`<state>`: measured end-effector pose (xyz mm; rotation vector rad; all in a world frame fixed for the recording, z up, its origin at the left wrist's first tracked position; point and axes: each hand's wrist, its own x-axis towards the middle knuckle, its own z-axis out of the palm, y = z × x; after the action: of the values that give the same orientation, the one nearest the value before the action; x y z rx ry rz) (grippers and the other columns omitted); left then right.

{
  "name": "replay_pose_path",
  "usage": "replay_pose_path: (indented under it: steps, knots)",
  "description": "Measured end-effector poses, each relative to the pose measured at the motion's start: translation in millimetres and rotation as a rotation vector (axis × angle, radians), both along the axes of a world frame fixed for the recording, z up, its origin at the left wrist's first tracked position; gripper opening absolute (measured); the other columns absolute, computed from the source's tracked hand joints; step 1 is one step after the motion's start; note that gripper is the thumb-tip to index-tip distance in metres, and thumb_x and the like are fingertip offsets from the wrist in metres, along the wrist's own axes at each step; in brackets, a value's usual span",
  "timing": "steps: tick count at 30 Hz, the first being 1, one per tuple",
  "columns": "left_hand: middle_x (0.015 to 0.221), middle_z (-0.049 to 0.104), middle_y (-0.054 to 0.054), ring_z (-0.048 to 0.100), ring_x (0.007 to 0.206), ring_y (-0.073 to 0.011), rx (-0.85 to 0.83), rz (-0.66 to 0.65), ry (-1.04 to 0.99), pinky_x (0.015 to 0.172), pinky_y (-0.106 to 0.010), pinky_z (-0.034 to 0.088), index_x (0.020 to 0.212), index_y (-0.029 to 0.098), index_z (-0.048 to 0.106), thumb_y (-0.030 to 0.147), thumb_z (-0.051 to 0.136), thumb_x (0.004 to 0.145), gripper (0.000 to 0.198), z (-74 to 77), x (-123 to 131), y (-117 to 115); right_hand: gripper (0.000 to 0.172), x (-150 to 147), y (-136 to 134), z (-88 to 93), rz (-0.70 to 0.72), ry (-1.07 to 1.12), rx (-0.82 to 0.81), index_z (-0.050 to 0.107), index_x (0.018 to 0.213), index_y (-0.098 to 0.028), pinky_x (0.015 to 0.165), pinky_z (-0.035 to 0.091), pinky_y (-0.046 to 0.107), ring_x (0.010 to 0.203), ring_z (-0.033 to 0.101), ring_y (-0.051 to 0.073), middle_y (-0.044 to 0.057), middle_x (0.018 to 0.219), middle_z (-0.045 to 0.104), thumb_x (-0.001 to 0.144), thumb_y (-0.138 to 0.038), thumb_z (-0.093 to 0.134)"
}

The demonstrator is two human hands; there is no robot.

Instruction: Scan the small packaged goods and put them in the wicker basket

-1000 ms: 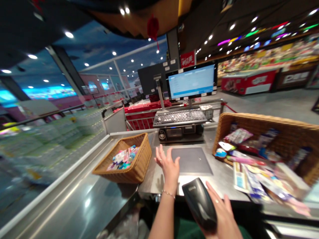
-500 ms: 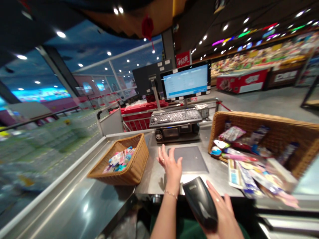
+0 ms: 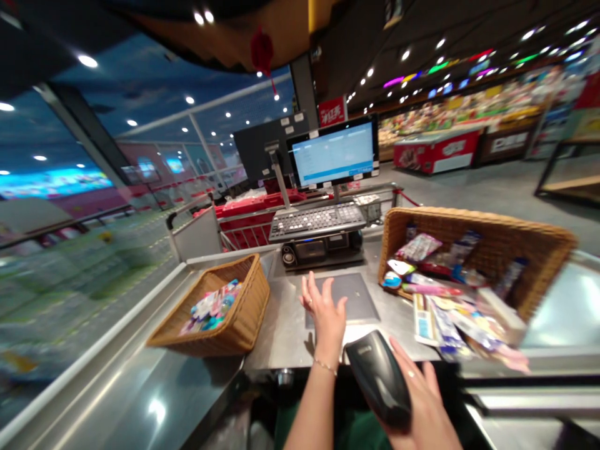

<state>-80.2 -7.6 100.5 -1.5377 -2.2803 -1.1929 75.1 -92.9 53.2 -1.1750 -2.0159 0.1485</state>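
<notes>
My left hand [image 3: 325,319] hovers with its fingers spread and nothing in it, over the near left part of a flat grey plate [image 3: 349,297] set in the metal counter. A black handheld barcode scanner [image 3: 379,378] is gripped in my right hand [image 3: 422,397] near the counter's front edge, tilted to the upper left. To the right lies a large wicker basket [image 3: 473,219] on its side, with several small packets [image 3: 450,325] in it and spilling from its mouth. A smaller wicker basket [image 3: 244,312] on the left holds small colourful packs [image 3: 215,306].
Beyond the plate stand a keyboard [image 3: 319,219] on a raised shelf and a lit monitor [image 3: 335,153]. Metal railings and red baskets [image 3: 248,212] are behind them. A metal chute [image 3: 140,400] runs along the left, and a red display counter [image 3: 435,153] stands far right.
The view has turned a little to the right, so counter, baskets and monitor appear further left. My hands keep nearly the same pose, the scanner still in the right one.
</notes>
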Motion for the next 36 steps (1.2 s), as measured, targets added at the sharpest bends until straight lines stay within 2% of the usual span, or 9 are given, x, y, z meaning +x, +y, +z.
replay_pose_path:
  steps: [11,18,36]
  knots:
    - [0.155,0.031,-0.013,0.018,0.148,-0.0348,-0.025,-0.04,0.001,0.113,-0.065,0.02,0.121,0.026,0.06,0.021,0.064,0.079,0.043,-0.6,15.6,6.2,0.056,14.3,1.1,-3.2,-0.049,-0.03,-0.003,0.041,0.133,-0.015,0.113,0.026,0.057,0.136,0.047,0.03,0.016,0.138,0.059,0.077,-0.022,0.042]
    - [0.155,0.031,-0.013,0.017,0.148,-0.0349,-0.039,-0.077,-0.016,0.113,-0.066,0.02,0.12,0.025,0.061,0.018,0.065,0.077,0.043,-2.2,28.9,9.2,0.053,21.7,1.6,2.0,-0.067,-0.033,-0.007,0.042,0.132,-0.016,0.107,0.03,0.062,0.134,0.048,0.034,0.016,0.136,0.06,0.079,-0.023,0.041]
    - [0.155,0.032,-0.014,0.018,0.148,-0.0352,-0.125,-0.169,-0.017,0.114,-0.066,0.02,0.119,0.026,0.062,0.016,0.067,0.075,0.045,-11.3,64.7,15.7,0.055,43.0,3.7,-11.1,-0.137,-0.003,-0.064,0.039,0.134,-0.016,0.109,0.029,0.065,0.133,0.05,0.034,0.017,0.138,0.057,0.08,-0.025,0.045]
